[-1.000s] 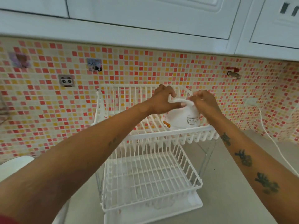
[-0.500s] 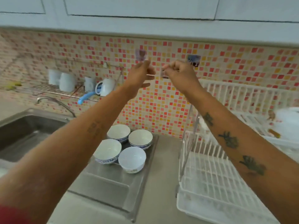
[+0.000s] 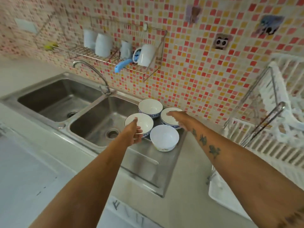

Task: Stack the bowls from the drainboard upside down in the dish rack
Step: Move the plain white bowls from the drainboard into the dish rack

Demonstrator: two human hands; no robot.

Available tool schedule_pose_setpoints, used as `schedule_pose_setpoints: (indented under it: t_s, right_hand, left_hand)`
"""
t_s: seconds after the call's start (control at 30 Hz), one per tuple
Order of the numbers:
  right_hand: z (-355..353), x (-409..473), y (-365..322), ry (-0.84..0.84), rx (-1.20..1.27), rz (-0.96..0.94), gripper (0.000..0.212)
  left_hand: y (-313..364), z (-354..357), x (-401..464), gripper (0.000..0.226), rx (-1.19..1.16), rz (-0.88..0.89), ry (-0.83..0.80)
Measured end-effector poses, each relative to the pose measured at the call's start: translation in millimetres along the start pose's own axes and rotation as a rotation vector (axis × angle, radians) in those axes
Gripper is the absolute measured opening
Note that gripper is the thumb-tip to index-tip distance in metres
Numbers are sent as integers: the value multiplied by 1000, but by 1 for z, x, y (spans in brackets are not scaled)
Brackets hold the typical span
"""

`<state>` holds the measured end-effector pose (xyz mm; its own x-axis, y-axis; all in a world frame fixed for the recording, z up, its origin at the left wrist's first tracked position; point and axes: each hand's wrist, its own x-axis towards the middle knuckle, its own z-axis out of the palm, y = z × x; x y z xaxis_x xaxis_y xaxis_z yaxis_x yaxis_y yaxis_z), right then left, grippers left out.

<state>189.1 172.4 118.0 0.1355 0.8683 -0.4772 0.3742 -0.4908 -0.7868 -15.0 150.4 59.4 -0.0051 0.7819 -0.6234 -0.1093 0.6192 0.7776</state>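
Note:
Several white bowls stand upright on the steel drainboard point(image 3: 144, 163). My left hand point(image 3: 134, 131) grips the near rim of the left blue-patterned bowl point(image 3: 141, 122), thumb inside. My right hand point(image 3: 180, 118) lies flat over the right blue-patterned bowl point(image 3: 167, 121), fingers spread, holding nothing. A third patterned bowl point(image 3: 150, 106) sits behind them near the wall. A plain white bowl point(image 3: 164, 137) is nearest me. The white dish rack point(image 3: 278, 96) stands at the right edge, blurred.
A double steel sink point(image 3: 92, 117) with a curved tap point(image 3: 92, 71) lies left of the drainboard. A wire wall shelf point(image 3: 105, 55) holds white cups and a blue-handled tool. The tiled wall rises right behind the bowls. Grey counter point(image 3: 185, 186) spans between drainboard and rack.
My view swung left from the dish rack to the sink. Both hands left the bowl in the rack's top tier, crossed over, and dropped onto the drainboard bowls.

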Motion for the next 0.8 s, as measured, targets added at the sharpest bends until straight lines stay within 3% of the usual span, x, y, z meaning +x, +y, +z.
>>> schedule_pose_setpoints:
  t_s: [0.07,0.17,0.33,0.47,0.57,0.8]
  right_hand:
    - [6,26,34,3,31,59,73]
    - [17,35,59,52,75,32,59]
    - [26,49,86,78,33,79,49]
    - [29,57,101,142,-84,75,50]
    - [30,61,107,165,-68,67,50]
    - [26,60,110,169,17,56,51]
  left_hand:
    - [-27,5,15,49,-5,-96,-27]
    - [-54,18,30,42,-24,-168,-60]
    - [-75,40,58,38,-126,-174,-114]
    - [-75,57,63,15,-138,-154,-130]
    - [-77,61,67,42,-97,-119,-74]
    - [-71,59,64,44,-78,-80,-126]
